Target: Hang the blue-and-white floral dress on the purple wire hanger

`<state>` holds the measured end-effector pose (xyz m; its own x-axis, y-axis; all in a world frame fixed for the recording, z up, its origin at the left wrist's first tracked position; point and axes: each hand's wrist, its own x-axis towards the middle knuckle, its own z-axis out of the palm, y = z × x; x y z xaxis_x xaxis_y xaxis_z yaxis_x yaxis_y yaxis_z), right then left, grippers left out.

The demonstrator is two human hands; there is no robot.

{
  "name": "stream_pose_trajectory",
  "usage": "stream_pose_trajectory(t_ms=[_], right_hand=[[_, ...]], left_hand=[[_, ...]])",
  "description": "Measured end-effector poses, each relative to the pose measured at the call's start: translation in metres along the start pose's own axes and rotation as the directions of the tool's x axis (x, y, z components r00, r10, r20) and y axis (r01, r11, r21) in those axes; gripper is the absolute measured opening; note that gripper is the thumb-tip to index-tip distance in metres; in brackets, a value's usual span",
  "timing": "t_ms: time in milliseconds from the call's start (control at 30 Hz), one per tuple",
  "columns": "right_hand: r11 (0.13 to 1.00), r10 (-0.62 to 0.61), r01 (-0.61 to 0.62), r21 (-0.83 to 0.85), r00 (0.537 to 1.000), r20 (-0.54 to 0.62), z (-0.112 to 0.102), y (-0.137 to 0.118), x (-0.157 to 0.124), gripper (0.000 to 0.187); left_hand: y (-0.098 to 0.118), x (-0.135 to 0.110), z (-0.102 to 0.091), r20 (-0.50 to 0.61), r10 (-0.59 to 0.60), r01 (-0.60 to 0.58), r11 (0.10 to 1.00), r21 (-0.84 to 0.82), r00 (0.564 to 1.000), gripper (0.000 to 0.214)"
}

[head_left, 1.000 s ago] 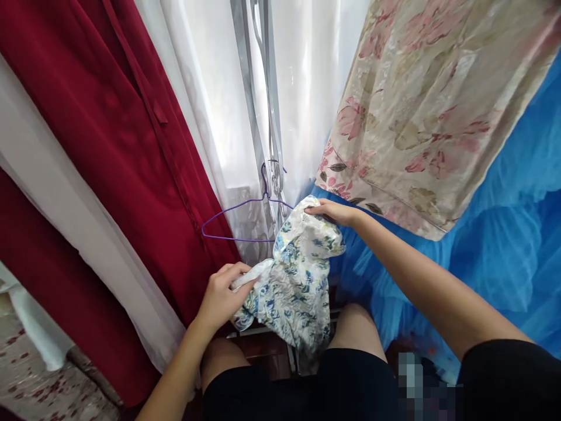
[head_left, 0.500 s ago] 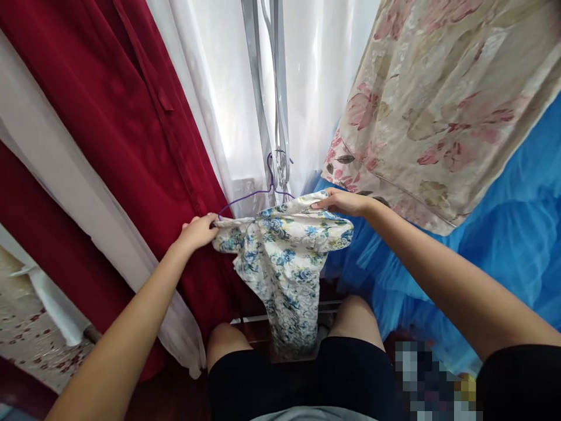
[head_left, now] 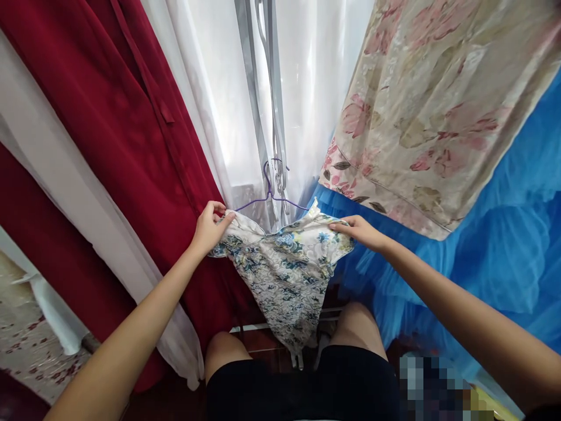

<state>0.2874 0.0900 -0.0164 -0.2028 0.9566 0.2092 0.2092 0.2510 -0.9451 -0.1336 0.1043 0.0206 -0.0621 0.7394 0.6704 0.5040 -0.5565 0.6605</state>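
A white garment with blue and green flowers [head_left: 289, 275] hangs in front of me on a thin purple hanger [head_left: 270, 195]. My left hand [head_left: 213, 227] pinches the garment's left shoulder edge between thumb and fingers. On the other side my right hand [head_left: 360, 230] grips the right shoulder edge, so the top is spread between both hands. The hanger's hook stands above the neckline, while its arms run partly under the cloth. Below, the garment narrows toward my knees.
Grey metal uprights [head_left: 258, 82] rise behind the hanger, before a white curtain [head_left: 302, 76]. Long red cloth [head_left: 144, 134] hangs at the left. A beige floral cloth [head_left: 421, 128] and blue tulle [head_left: 491, 263] fill the right. A pixelated patch covers the lower right.
My left hand has shifted right and up on the shoulder edge, my right hand slightly right and down. The garment's top is spread wider, and its neckline now dips below the hanger.
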Motion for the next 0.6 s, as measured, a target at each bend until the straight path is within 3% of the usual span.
stream_pose_trajectory(t_ms=[67, 167, 233, 300, 333, 400, 467, 533, 600], right_hand=[[0.999, -0.029, 0.029, 0.029, 0.999, -0.033, -0.011, -0.005, -0.005, 0.045], [0.985, -0.046, 0.066, 0.156, 0.991, -0.128, -0.015, -0.036, -0.002, 0.039], [0.966, -0.062, 0.106, 0.235, 0.98, -0.188, -0.004, -0.065, -0.001, 0.037], [0.958, -0.135, 0.173, 0.229, 0.976, -0.171, 0.018, -0.093, -0.011, 0.038], [0.958, -0.19, 0.208, 0.199, 0.976, -0.107, 0.033, -0.105, -0.021, 0.042], [0.956, -0.285, 0.266, 0.121, 0.941, 0.181, 0.062, -0.123, -0.048, 0.052], [0.935, -0.326, 0.351, 0.046, 0.806, 0.493, 0.085, -0.129, -0.076, 0.039], [0.9, -0.345, 0.436, -0.028, 0.748, 0.568, 0.098, -0.123, -0.09, 0.037], [0.866, -0.382, 0.489, -0.103, 0.78, 0.495, 0.102, -0.107, -0.086, 0.047]], left_hand=[[0.01, -0.004, 0.0, -0.014, 0.019, -0.019, 1.0, 0.019, 1.0, 0.023], [0.035, -0.004, 0.003, -0.032, 0.073, -0.072, 0.997, 0.025, 0.997, 0.02], [0.048, 0.0, 0.006, -0.028, 0.12, -0.117, 0.988, 0.099, 0.992, 0.024], [0.051, 0.006, 0.009, -0.039, 0.148, -0.139, 0.974, 0.179, 0.988, 0.025], [0.048, 0.008, 0.011, -0.066, 0.14, -0.127, 0.976, 0.178, 0.988, 0.023], [0.036, 0.009, 0.014, -0.177, 0.029, -0.027, 1.0, 0.015, 0.984, 0.028], [0.023, 0.006, 0.017, -0.265, -0.201, 0.113, 0.943, -0.314, 0.943, 0.043], [0.016, 0.0, 0.021, -0.24, -0.38, 0.193, 0.807, -0.558, 0.893, 0.054], [0.022, -0.009, 0.028, -0.071, -0.439, 0.266, 0.658, -0.705, 0.896, 0.056]])
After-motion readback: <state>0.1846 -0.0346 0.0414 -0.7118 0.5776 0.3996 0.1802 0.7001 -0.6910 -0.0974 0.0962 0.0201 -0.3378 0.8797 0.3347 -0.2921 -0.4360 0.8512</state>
